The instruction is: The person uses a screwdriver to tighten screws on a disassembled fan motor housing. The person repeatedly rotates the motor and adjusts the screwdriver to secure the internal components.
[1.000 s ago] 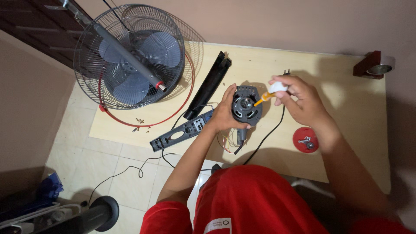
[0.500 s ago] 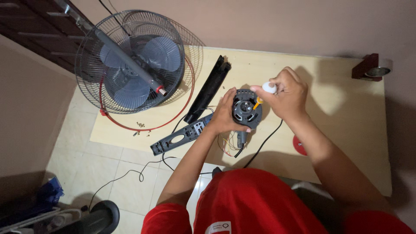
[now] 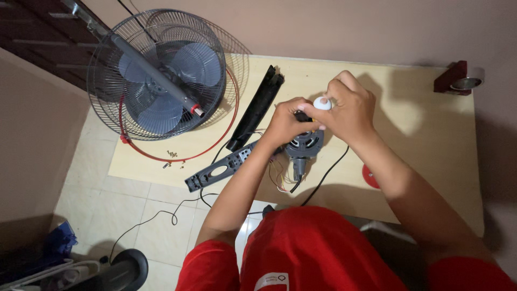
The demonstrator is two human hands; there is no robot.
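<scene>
Both hands have been drawn together over the fan motor [image 3: 305, 145] near the desk's [image 3: 431, 140] front edge. A white-capped tool [image 3: 322, 103] is gripped by the right hand [image 3: 347, 110]; the motor is steadied by the left hand [image 3: 284, 125]. Loosening seems underway; steady downward pressure is called for.

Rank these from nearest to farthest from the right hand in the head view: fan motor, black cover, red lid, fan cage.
1. Fan motor, just below the right hand.
2. Black cover on its left and red lid lower right: too close to call.
3. Fan cage, far left at the board's corner.
</scene>
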